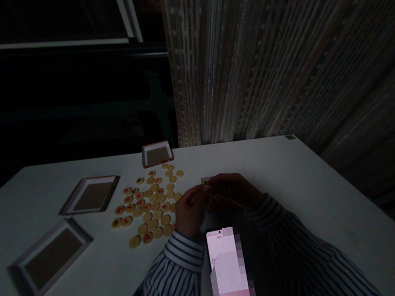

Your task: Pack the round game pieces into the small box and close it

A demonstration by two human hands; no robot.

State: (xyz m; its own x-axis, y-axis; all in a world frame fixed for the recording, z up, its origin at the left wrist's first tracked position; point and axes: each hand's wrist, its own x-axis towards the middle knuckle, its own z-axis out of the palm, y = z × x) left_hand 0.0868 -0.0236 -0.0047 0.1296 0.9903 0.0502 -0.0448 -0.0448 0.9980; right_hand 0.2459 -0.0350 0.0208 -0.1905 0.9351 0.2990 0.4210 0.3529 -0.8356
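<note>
My left hand (191, 210) and my right hand (235, 188) meet over the right part of the table. Their fingertips pinch a small round xiangqi piece (206, 183) between them. Beneath the hands, in deep shadow, lie more pieces in what looks like a small box, mostly hidden by my fingers. Left of my left hand spreads a loose group of round yellowish xiangqi pieces (156, 206), some showing red or dark characters and others blank side up.
A lit phone (225, 269) lies close in front, between my forearms. Shallow open boxes stand on the white table (306, 210): one at the back (158, 163), another at the left (111, 207) and a third nearer (27, 292). A bead curtain (241, 49) hangs behind.
</note>
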